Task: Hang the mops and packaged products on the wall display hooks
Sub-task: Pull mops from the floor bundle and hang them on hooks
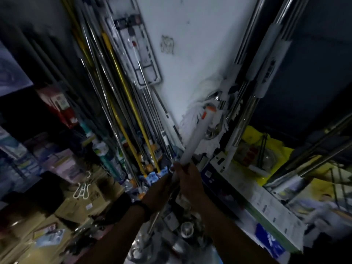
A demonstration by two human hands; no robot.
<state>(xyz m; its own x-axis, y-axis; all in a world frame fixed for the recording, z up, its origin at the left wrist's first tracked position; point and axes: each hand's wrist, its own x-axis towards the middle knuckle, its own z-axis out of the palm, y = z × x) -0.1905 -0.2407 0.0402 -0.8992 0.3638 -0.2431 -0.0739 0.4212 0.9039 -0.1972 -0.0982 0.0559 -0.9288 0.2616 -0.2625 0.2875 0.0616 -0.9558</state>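
A mop with a white sleeve on its handle [197, 133] and an orange-and-white collar points away from me toward the white wall. Its white string head [194, 113] fans out by the wall. My right hand [188, 176] grips the lower end of the white sleeve. My left hand [162, 187], with a dark wristband, holds the metal shaft just below it. Both hands sit close together at centre frame.
Several metal and yellow mop handles [131, 103] hang in a dense row on the left of the wall [190, 44]. A packaged product [137, 44] hangs beside them. Chrome poles [253, 77] hang on the right. Cardboard boxes [72, 204] and shelves of goods fill both sides.
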